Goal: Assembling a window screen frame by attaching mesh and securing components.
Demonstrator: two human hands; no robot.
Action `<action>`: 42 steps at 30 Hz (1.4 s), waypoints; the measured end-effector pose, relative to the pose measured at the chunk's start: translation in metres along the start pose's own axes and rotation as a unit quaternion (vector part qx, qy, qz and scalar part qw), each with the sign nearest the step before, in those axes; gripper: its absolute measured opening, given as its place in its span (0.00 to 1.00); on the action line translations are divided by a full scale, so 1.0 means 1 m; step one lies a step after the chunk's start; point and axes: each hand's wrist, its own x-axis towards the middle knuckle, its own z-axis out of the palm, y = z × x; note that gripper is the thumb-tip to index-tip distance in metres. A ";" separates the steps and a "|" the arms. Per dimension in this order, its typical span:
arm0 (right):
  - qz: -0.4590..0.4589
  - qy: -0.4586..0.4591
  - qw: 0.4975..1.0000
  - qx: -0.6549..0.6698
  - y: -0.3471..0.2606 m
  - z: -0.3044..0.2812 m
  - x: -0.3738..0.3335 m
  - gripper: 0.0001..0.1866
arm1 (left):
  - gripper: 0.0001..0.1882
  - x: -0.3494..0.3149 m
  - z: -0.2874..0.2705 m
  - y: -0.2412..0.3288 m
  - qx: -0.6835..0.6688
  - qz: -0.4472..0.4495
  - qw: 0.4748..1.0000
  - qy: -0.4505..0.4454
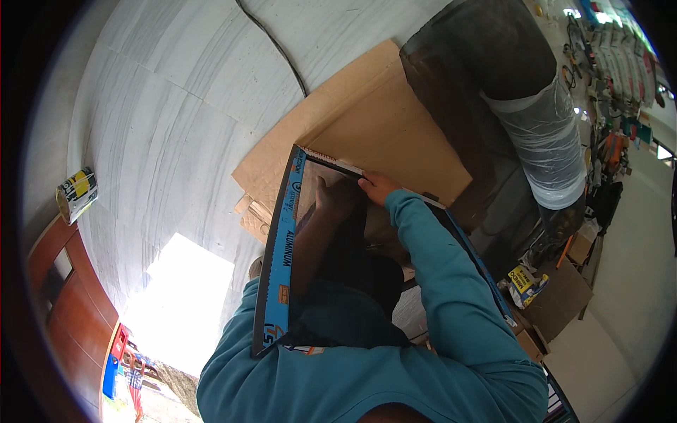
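A dark metal frame [284, 233] with blue printed film along its side stands tilted before my body. My right hand [379, 187] is closed over its far rail, with the fingers wrapped on the edge. My left hand [337, 199] is within the frame's opening, just left of the right hand. Its thumb stands up, apart from the fingers, which look dim and partly hidden. The bare left forearm passes inside the blue side rail. Beneath the frame's far corner lies brown cardboard [395, 106].
A large black roll [504, 56], partly wrapped in clear film [543, 141], lies at the right. A tin can [77, 195] stands at the far left near a wooden door [81, 282]. A black cable [271, 42] crosses the tiled floor. A yellow packet [525, 284] lies beside boxes at right.
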 end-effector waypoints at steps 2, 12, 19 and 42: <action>-0.008 -0.008 1.000 -0.012 -0.003 0.003 0.000 0.32 | 0.26 -0.006 -0.003 -0.014 -0.127 -0.022 0.991 0.037; 0.048 -0.048 0.998 -0.005 0.019 0.022 0.006 0.37 | 0.36 0.004 -0.003 0.062 -0.045 -0.058 0.997 -0.029; 0.026 -0.073 0.997 0.022 0.008 0.010 0.002 0.36 | 0.48 0.008 -0.013 0.099 -0.030 -0.079 0.994 -0.072; -0.004 -0.045 0.997 0.055 0.016 0.018 0.008 0.33 | 0.29 0.282 0.018 0.388 0.683 0.060 0.699 -0.203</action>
